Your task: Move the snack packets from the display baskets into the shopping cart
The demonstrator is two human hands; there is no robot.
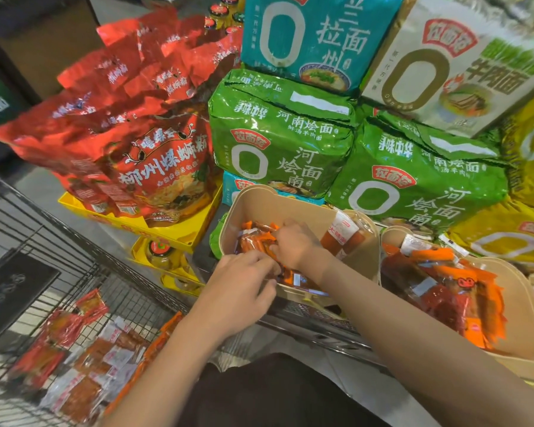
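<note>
Head: hands (259, 260) grip snack packets (256, 241), axes unclear.

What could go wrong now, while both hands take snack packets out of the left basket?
1. Both hands, the left hand and the right hand, gather several snack packets at once; loose ones may slip out on the way to the shopping cart.
2. The left basket stands at the shelf edge; a hard pull might tip it.
3. The green noodle packs are stacked just behind the basket; a bump could perhaps shift them.
</note>
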